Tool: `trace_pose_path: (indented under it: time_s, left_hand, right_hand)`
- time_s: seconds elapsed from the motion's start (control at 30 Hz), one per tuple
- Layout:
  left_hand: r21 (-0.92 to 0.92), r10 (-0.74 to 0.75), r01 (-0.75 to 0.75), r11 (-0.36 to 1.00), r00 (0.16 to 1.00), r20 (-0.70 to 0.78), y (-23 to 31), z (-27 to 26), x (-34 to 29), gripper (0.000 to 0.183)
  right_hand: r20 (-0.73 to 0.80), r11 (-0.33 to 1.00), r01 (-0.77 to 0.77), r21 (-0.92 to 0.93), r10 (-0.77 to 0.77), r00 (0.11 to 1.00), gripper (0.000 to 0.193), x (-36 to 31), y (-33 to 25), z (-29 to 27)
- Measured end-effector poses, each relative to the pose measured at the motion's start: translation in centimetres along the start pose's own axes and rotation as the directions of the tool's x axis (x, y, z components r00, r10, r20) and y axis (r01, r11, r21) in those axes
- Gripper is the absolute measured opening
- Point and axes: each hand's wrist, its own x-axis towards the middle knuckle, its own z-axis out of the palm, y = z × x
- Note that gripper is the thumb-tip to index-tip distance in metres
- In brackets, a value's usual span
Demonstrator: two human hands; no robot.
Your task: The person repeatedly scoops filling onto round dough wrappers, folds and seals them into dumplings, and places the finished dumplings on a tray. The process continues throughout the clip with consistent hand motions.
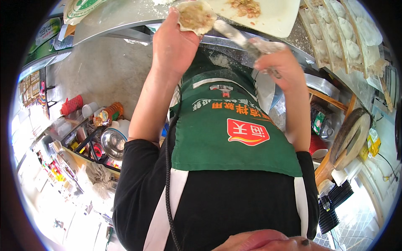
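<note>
My left hand (175, 48) holds up a round dumpling wrapper (182, 26) near the counter's front edge. Pinkish, chopped filling (197, 16) lies spread over the wrapper's middle, with the pale dough rim showing around it. In my right hand (281, 62) is a flat metal filling spatula (231, 32), dusted white, its fingers closed round the handle end. The blade's tip points left and reaches the wrapper's right edge. Motion blurs the blade and fingers somewhat. Behind the spatula, a white board or tray (279, 20) carries a small heap of the same filling (247, 7).
Racks (331, 35) of pale, floured dumplings stand at the far right. White flour dusts the metal counter (125, 16), and a white bag (81, 9) sits at its far left. Below are a steel bowl (113, 143) at left and a round wooden board (349, 136) at right.
</note>
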Motion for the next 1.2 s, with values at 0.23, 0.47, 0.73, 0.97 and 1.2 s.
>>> trace_pose_path:
  time_s: [0.23,0.47,0.73,0.97,1.2]
  left_hand:
    - [0.129,-0.12,0.111,0.985,0.99,0.067,0.0,2.9,0.0,0.043]
    - [0.249,-0.247,0.215,0.944,0.963,0.107,-1.4,2.3,0.1,0.04]
    - [0.277,-0.4,0.349,0.895,0.904,0.154,-2.1,3.4,-0.5,0.042]
    - [0.682,-0.452,0.121,0.721,0.828,0.332,-2.0,4.2,-1.8,0.048]
    - [0.702,-0.397,0.101,0.705,0.876,0.273,-2.2,4.5,-2.2,0.045]
  right_hand:
    - [0.161,-0.365,-0.072,-0.928,-0.57,0.806,0.043,0.7,-1.7,-0.9]
    - [0.244,-0.255,0.086,-0.963,-0.693,0.679,0.034,-0.4,-1.8,0.6]
    - [-0.012,0.398,0.411,-0.82,-0.73,0.684,0.028,-0.3,-2.3,0.5]
    - [-0.132,0.946,0.305,-0.105,-0.317,0.939,0.063,0.9,-3.6,0.5]
    - [-0.252,0.916,0.369,-0.158,-0.399,0.882,0.056,-0.3,-3.8,2.8]
